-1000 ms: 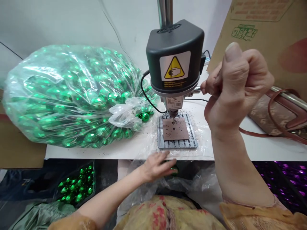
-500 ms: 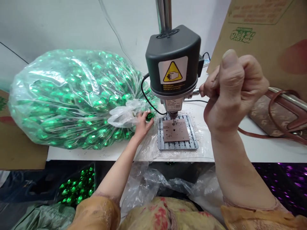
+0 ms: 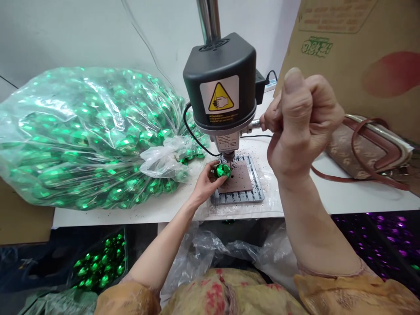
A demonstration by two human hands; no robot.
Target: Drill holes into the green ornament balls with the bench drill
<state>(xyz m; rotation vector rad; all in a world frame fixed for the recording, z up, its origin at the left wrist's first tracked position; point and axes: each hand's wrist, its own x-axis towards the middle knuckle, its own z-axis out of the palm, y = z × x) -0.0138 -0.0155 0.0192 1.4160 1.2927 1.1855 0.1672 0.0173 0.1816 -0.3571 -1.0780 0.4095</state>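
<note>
A shiny green faceted ball [image 3: 223,171] is pinched between the thumb and fingers of my left hand [image 3: 207,183]. It is just below the chuck of a small black drill press [image 3: 219,83], over the left part of a brown square board [image 3: 244,177] with a dark hole. That board rests on the slotted metal base [image 3: 257,192], which is strewn with dark shavings. My right hand [image 3: 303,122] is closed around the feed lever [image 3: 254,125] at the machine's right side; most of the lever is hidden by the fingers.
A big clear bag [image 3: 82,135] of green balls fills the left of the white table [image 3: 108,216]. A handbag [image 3: 364,151] and a cardboard box [image 3: 344,26] stand at right. Below lie more green balls [image 3: 101,262], purple ones [image 3: 387,236] and crumpled plastic [image 3: 203,245].
My left hand has brought the green ball rightward from beside the bag's knot to under the drill chuck. My right hand stays on the lever. The whole view has shifted slightly.
</note>
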